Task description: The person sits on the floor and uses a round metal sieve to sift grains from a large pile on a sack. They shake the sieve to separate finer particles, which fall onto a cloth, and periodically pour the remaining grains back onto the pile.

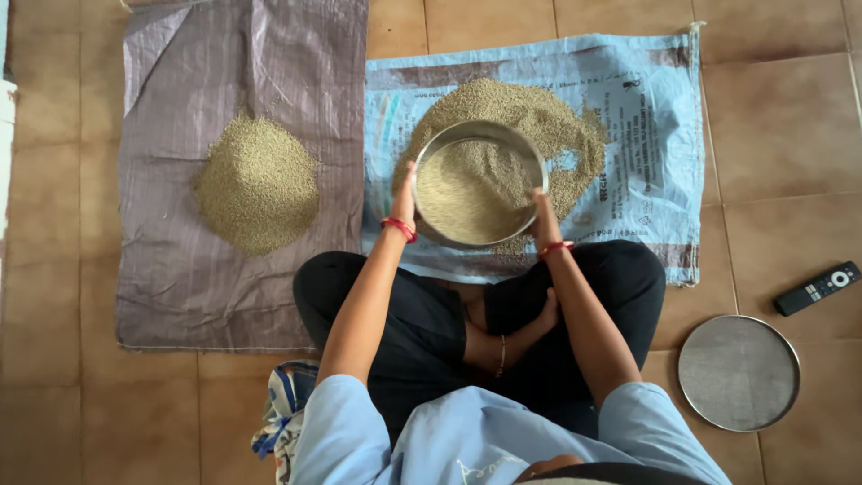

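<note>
I sit cross-legged on a tiled floor. A round metal sieve [525, 148] with grain in it is held between both hands over a grain pile [575, 135] on a light blue woven sack [664, 108]. My left hand [406, 193] grips the sieve's left rim, fingers up along it. My right hand [544, 216] grips the lower right rim. Each wrist wears a red bangle.
A second grain heap [258, 184] lies on a purple-grey sack [180, 287] to the left. Another round mesh sieve [738, 373] lies flat on the floor at my right, with a black remote control [817, 288] beyond it. A patterned cloth [283, 418] sits by my left hip.
</note>
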